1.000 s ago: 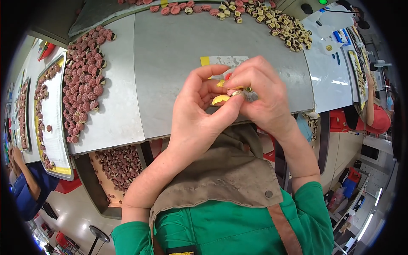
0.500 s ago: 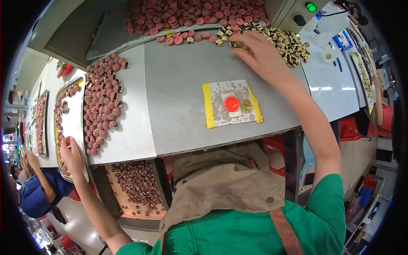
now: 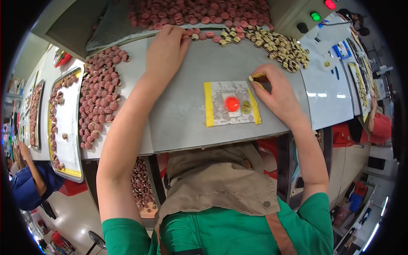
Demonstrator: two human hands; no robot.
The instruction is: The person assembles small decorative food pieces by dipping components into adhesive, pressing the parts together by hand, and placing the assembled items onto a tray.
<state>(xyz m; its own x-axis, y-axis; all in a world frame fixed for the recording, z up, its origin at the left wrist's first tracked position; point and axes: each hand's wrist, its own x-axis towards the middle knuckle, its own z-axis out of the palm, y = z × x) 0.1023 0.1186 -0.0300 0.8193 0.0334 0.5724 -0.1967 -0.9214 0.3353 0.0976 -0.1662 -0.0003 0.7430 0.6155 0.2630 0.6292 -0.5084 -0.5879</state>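
**Both hands out on the table now**

A second ago both hands were close together in front of the person, working on one small piece. Half a second ago the left arm hung down by the side. Now the left hand (image 3: 168,46) has come up and reaches far across the grey table (image 3: 178,119). Its fingers are curled down onto the red caps (image 3: 199,15) at the far edge, and it seems to be picking one, though the fingertips are hard to see.

The right hand (image 3: 278,91) has come back from the pile of pale pieces (image 3: 276,42). It now pinches one pale piece (image 3: 253,77) between thumb and finger. Just left of that hand lies the pad (image 3: 231,103) with yellow sides and a red dot.

So it looks like each hand is fetching a new part for the next go.
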